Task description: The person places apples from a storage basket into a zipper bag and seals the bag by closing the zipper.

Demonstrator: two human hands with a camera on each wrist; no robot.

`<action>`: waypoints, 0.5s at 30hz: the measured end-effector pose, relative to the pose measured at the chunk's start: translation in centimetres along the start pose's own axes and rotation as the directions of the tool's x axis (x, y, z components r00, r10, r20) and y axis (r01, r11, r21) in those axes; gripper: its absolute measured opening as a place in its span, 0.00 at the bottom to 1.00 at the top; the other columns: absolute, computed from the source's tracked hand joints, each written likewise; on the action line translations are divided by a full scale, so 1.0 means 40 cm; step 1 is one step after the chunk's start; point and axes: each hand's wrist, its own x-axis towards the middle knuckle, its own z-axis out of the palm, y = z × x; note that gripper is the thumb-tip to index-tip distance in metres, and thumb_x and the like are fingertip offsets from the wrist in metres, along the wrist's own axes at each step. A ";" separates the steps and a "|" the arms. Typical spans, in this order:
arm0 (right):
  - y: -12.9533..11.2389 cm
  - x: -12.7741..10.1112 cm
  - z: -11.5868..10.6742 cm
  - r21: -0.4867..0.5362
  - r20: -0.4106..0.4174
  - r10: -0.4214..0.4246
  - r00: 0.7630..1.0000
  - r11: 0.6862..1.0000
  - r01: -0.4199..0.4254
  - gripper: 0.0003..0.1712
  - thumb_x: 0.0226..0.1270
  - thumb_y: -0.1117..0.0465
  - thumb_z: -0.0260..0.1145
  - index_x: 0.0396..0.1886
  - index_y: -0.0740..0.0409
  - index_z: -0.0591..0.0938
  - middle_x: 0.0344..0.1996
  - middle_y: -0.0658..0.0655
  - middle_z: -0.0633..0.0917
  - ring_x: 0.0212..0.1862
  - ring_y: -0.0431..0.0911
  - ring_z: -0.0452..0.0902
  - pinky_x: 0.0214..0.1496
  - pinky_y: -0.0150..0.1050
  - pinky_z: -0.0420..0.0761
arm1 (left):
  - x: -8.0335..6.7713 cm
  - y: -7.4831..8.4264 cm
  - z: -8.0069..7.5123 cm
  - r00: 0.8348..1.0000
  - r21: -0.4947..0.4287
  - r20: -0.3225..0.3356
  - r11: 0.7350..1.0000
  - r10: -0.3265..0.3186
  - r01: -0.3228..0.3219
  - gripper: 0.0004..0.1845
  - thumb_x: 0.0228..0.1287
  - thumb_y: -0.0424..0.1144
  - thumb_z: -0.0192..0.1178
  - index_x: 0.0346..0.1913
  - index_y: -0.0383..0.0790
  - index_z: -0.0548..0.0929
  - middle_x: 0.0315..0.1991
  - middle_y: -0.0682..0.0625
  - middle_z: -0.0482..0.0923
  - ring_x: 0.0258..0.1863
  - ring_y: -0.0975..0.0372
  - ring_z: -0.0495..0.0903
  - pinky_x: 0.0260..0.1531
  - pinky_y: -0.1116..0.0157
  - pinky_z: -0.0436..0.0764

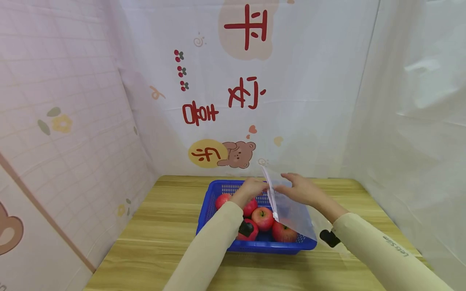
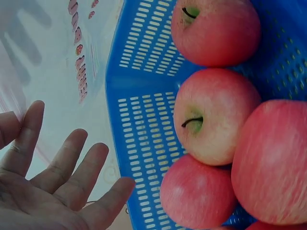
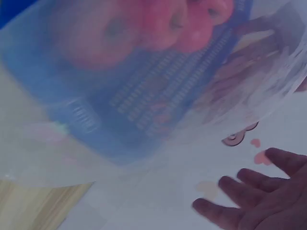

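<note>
When looking down from the head view, can see a clear plastic bag [image 1: 296, 212] slanting over the right part of a blue basket [image 1: 262, 247], with a pale pink strip [image 1: 271, 194] along its left edge. Inside the basket, note several red apples [image 1: 262, 218], some touching, one at the near right partly behind the bag. In the left wrist view, find the left hand [image 1: 252, 190] pinching the film between thumb and forefinger, with the other three fingers spread. In the right wrist view, find the right hand [image 1: 302, 190] unclenched, with fingers straight and apart. Cannot tell about thumb contact with the film. Through the bag there, make out apples and basket slots, blurred. Beneath, note a wood-grained table [image 1: 164, 226]; behind, a white sheet [image 1: 309, 101] bearing red characters [image 1: 205, 113] and a brown bear print [image 1: 240, 155]. On both arms, note cream sleeves [image 1: 209, 246].
</note>
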 end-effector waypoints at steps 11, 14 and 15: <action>-0.077 0.026 0.019 -0.221 -0.039 0.085 0.996 0.971 -0.092 0.28 0.64 0.51 0.63 0.50 0.72 0.80 0.46 0.70 0.82 0.44 0.62 0.80 0.45 0.57 0.81 | -0.002 -0.007 0.037 0.994 0.064 -0.069 0.995 0.083 -0.079 0.13 0.63 0.37 0.61 0.23 0.34 0.87 0.21 0.54 0.74 0.24 0.63 0.67 0.25 0.66 0.71; -0.082 0.026 0.033 -0.330 -0.085 0.125 0.988 0.933 -0.146 0.22 0.64 0.49 0.64 0.35 0.67 0.83 0.35 0.65 0.83 0.35 0.58 0.80 0.35 0.57 0.81 | 0.002 -0.012 0.051 0.992 0.100 -0.082 0.991 0.095 -0.086 0.21 0.61 0.36 0.60 0.10 0.41 0.74 0.11 0.56 0.57 0.13 0.64 0.54 0.14 0.68 0.53; -0.085 0.025 0.036 -0.372 -0.089 0.130 0.987 0.915 -0.154 0.21 0.64 0.50 0.64 0.34 0.67 0.83 0.34 0.65 0.83 0.34 0.58 0.81 0.36 0.59 0.81 | 0.002 -0.013 0.055 0.993 0.116 -0.082 0.990 0.086 -0.076 0.23 0.61 0.36 0.59 0.09 0.43 0.69 0.10 0.56 0.55 0.11 0.65 0.51 0.12 0.68 0.51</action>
